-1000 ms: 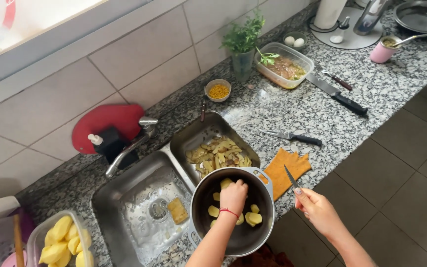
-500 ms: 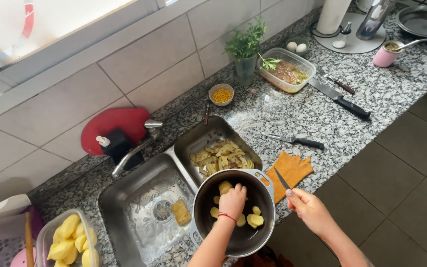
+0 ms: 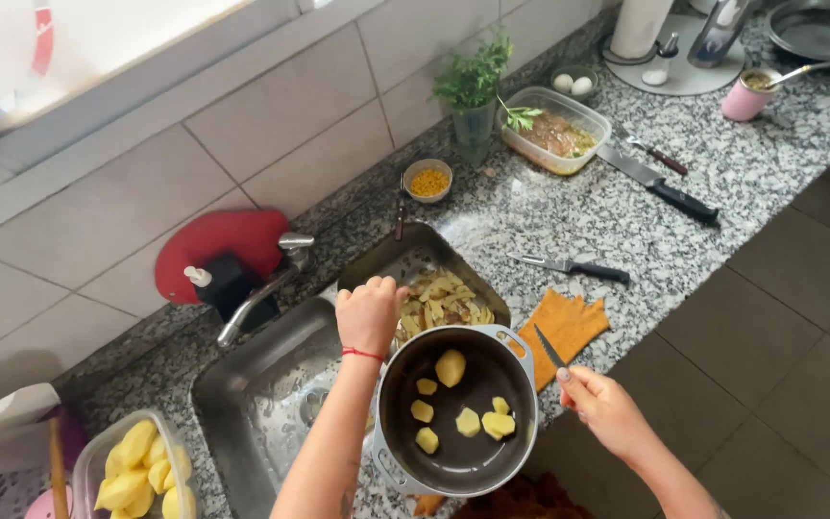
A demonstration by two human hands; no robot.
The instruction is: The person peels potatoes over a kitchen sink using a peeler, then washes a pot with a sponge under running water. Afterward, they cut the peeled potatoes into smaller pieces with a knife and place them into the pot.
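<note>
Six peeled potato pieces (image 3: pixel 451 367) lie in my dark pot (image 3: pixel 458 466) at the counter edge. Left hand (image 3: pixel 370 313), curled closed, hovers above the peelings tray (image 3: pixel 381 266). Right hand (image 3: pixel 599 405) grips a small knife (image 3: pixel 549 346) beside the pot, over the orange cloth (image 3: pixel 566 325).

Your one camera sat on your head and looked steeply down from well above the granite surface (image 3: pixel 569 207), tilted so the tiled wall (image 3: pixel 242 135) ran diagonally across the top. Your left hand (image 3: pixel 370 314) and right hand (image 3: pixel 602 408) entered from the bottom edge, nearest the lens; the floor (image 3: pixel 799 336) filled the right.
</note>
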